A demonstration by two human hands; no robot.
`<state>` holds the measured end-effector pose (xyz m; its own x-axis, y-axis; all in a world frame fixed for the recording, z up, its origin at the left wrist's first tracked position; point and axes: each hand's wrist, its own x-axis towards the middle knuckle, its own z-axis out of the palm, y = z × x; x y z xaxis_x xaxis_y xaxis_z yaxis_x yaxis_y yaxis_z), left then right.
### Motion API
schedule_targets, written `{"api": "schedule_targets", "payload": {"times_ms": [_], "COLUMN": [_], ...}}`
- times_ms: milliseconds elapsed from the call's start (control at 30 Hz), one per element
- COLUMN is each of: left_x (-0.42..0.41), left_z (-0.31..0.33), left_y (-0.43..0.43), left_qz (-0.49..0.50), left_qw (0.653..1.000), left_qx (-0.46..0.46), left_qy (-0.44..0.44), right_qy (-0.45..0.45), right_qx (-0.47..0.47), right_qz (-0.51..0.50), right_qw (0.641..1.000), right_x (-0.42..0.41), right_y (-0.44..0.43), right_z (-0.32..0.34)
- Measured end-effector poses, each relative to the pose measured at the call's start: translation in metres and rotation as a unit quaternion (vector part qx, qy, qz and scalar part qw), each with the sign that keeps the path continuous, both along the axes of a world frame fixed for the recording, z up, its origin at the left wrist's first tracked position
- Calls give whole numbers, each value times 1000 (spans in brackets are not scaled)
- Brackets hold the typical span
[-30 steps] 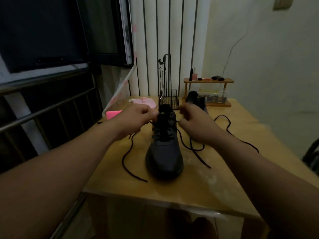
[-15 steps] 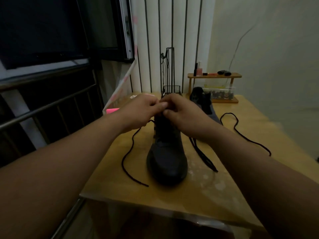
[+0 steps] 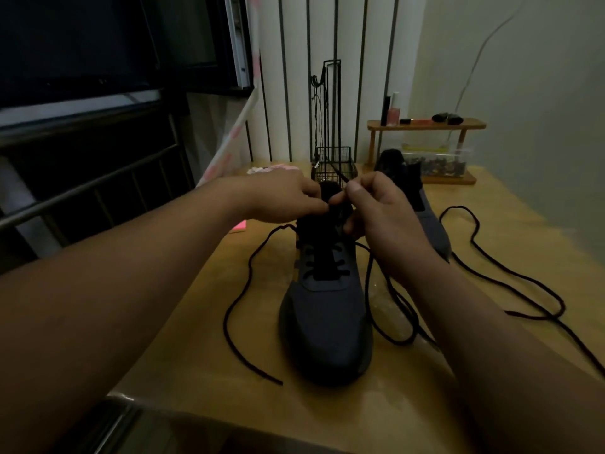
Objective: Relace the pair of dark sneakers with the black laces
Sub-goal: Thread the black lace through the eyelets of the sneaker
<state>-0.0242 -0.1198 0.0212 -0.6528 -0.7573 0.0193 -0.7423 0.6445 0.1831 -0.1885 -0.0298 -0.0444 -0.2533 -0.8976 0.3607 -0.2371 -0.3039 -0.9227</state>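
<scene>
A dark sneaker [image 3: 325,316] stands toe toward me in the middle of the wooden table [image 3: 203,348]. Its black lace [image 3: 244,290] runs through the lower eyelets, and the loose ends trail down both sides. My left hand [image 3: 281,196] and my right hand [image 3: 376,208] meet above the sneaker's collar, fingertips almost touching, each pinching the lace there. The second dark sneaker [image 3: 422,204] lies behind my right hand, partly hidden. A separate black lace [image 3: 510,283] snakes over the table on the right.
A black wire basket with a tall stand [image 3: 332,162] sits just behind the hands. A small wooden shelf [image 3: 425,126] with bottles and a clear box stands at the back right. Pink items [image 3: 240,226] lie at the left. The table's front edge is near me.
The hands were apart, came together over the sneaker's collar, and have lifted slightly with the lace. The right lace end now loops wider beside the shoe.
</scene>
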Motion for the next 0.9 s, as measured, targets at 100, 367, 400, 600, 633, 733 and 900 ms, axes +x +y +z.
{"api": "schedule_targets", "payload": {"times_ms": [100, 367, 400, 600, 633, 733, 900], "left_x": [3, -7, -8, -1, -1, 0, 2], "left_z": [-10, -59, -63, -69, -68, -68, -70], "left_y": [-1, -10, -10, -11, -12, -13, -13], "left_qz": [-44, -77, -79, -83, -87, -91, -93], "left_qw": [989, 818, 803, 789, 792, 801, 794], "left_qx": [58, 199, 213, 226, 224, 211, 220], "left_qy": [126, 534, 552, 566, 561, 552, 559], "right_qy": [-37, -48, -41, -59, -64, -71, 14], "right_qx": [-7, -17, -16, -19, -20, -8, -19], "right_qz": [-4, -27, -23, -1, -2, -1, -33], "right_qw": [999, 998, 999, 998, 998, 997, 999], "right_x": [1, -4, -5, -6, -6, -7, -14], "right_y": [1, 5, 6, 4, 4, 5, 10], "right_z": [-2, -6, -6, 3, 5, 8, 8]}}
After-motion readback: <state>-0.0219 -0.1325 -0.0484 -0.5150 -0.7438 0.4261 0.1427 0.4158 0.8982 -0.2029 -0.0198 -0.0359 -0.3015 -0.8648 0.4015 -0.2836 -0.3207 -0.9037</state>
